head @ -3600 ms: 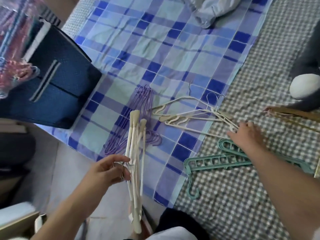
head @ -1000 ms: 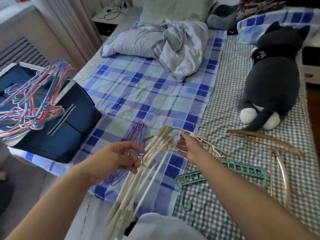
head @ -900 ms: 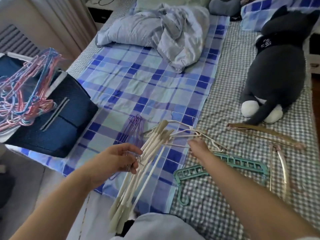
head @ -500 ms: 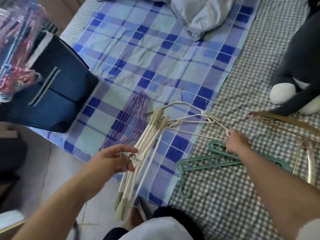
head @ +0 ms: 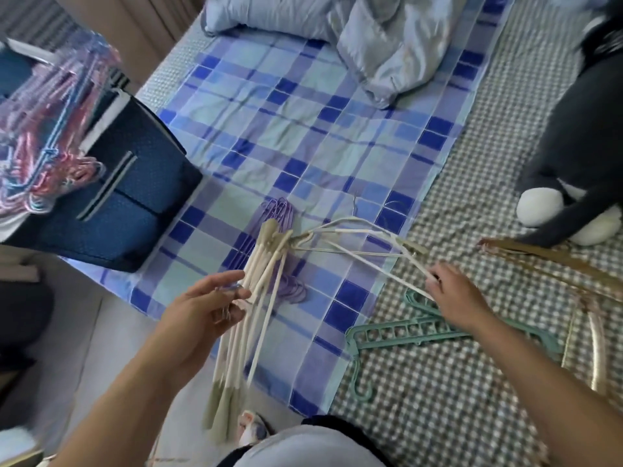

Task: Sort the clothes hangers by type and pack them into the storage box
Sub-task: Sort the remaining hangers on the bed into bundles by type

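Observation:
My left hand (head: 205, 311) grips a bundle of cream hangers (head: 251, 318) by their hooks, the bundle hanging over the bed edge. My right hand (head: 453, 294) pinches the bar of a loose cream hanger (head: 357, 244) from a small pile on the bed. Purple wire hangers (head: 279, 214) lie under the bundle. Green multi-hole hangers (head: 404, 332) lie below my right hand. Gold-brown hangers (head: 546, 261) lie at the right. The dark blue storage box (head: 135, 203) stands at the left with pink and blue hangers (head: 43, 136) in it.
A plaid blue sheet (head: 303, 129) and a checked cover (head: 472, 399) spread over the bed. A crumpled grey quilt (head: 371, 38) lies at the far end. A dark plush cat (head: 580, 146) sits at the right. The floor (head: 84, 348) shows at the lower left.
My right hand has reached back to the cream pile and taken hold of one hanger. My left hand has kept the bundle in much the same place. The camera has tilted down.

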The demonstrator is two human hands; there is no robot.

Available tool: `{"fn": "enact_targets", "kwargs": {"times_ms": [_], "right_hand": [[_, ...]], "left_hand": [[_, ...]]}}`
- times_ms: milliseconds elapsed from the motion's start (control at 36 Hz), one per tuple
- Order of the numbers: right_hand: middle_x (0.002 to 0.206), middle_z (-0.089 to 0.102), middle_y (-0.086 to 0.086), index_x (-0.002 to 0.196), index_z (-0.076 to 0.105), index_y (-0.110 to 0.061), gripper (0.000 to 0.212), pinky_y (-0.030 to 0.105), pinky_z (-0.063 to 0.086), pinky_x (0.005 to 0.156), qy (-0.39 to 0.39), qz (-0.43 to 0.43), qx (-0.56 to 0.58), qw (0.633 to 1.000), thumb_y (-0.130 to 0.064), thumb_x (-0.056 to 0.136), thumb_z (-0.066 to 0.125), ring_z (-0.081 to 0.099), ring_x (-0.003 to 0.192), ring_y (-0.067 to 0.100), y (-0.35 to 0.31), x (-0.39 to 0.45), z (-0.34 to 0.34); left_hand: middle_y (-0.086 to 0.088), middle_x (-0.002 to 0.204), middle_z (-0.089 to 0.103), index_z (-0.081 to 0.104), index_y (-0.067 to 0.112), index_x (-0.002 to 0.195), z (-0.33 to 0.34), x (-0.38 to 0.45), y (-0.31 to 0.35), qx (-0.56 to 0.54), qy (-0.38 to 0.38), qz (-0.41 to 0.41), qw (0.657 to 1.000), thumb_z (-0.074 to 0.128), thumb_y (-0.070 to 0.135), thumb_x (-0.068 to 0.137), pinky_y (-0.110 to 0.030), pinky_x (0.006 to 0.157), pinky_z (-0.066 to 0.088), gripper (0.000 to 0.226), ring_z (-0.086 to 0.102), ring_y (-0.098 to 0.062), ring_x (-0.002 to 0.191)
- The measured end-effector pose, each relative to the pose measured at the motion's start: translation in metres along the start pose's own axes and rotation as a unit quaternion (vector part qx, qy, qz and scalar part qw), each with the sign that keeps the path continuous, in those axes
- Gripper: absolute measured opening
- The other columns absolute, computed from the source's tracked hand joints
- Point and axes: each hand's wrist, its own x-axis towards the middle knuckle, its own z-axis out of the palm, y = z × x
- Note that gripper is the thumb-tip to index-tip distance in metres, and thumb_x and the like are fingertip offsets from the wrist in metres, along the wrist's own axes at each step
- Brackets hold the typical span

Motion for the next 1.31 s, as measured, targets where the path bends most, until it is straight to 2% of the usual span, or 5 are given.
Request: {"fn": "enact_targets", "kwargs": {"times_ms": [333, 583, 778, 1000, 1306], "right_hand": [[0.070, 0.043, -0.001, 0.098, 0.051, -0.031, 0.010, 0.030, 0.032, 0.053, -0.020, -0.095, 0.279, 0.955, -0.021, 0.101, 0.051, 0.035, 0.056, 0.009, -0.147, -0.132, 0.046], [0.096, 0.047, -0.018, 0.111, 0.039, -0.046, 0.021, 0.018, 0.038, 0.063, 0.041, -0.143, 0.183, 0.972, -0.028, 0.104, 0.046, 0.050, 0.082, 0.004, -0.184, -0.170, 0.071], [0.093, 0.042, -0.016, 0.118, 0.048, -0.029, 0.014, 0.016, 0.038, 0.068, 0.068, -0.129, 0.178, 0.973, -0.028, 0.104, 0.043, 0.046, 0.081, -0.002, -0.188, -0.172, 0.076], [0.081, 0.049, 0.005, 0.094, 0.050, -0.031, 0.010, 0.050, 0.043, 0.067, 0.020, -0.140, 0.276, 0.951, -0.036, 0.101, 0.044, 0.047, 0.072, 0.030, -0.185, -0.175, 0.090], [0.126, 0.046, -0.012, 0.133, 0.053, -0.023, 0.038, 0.023, 0.040, 0.098, -0.016, -0.073, 0.100, 0.992, -0.044, 0.103, 0.042, 0.046, 0.119, 0.007, -0.122, -0.130, 0.076]], "left_hand": [[-0.016, 0.101, 0.070, 0.054, 0.011, 0.133, 0.021, -0.011, 0.015, -0.102, -0.053, 0.039, 0.993, 0.045, -0.002, 0.095, -0.047, 0.099, 0.050, 0.041, 0.065, -0.031, 0.090], [-0.011, 0.103, 0.071, 0.062, 0.014, 0.123, 0.043, -0.033, 0.035, -0.117, -0.088, 0.084, 0.986, 0.060, 0.025, 0.101, -0.042, 0.098, 0.053, 0.025, 0.067, -0.021, 0.084], [-0.008, 0.088, 0.067, 0.067, 0.002, 0.119, 0.042, -0.031, 0.037, -0.043, -0.060, 0.110, 0.991, 0.059, -0.011, 0.091, -0.031, 0.076, 0.053, 0.032, 0.065, -0.017, 0.069], [-0.013, 0.094, 0.069, 0.068, 0.002, 0.118, 0.034, -0.033, 0.042, -0.048, -0.099, 0.108, 0.988, 0.055, 0.001, 0.099, -0.034, 0.081, 0.057, 0.023, 0.065, -0.025, 0.079], [-0.010, 0.093, 0.073, 0.066, 0.005, 0.121, 0.009, -0.019, 0.031, -0.019, -0.063, 0.081, 0.995, 0.053, -0.001, 0.100, -0.037, 0.082, 0.055, 0.025, 0.072, -0.022, 0.082]]}}
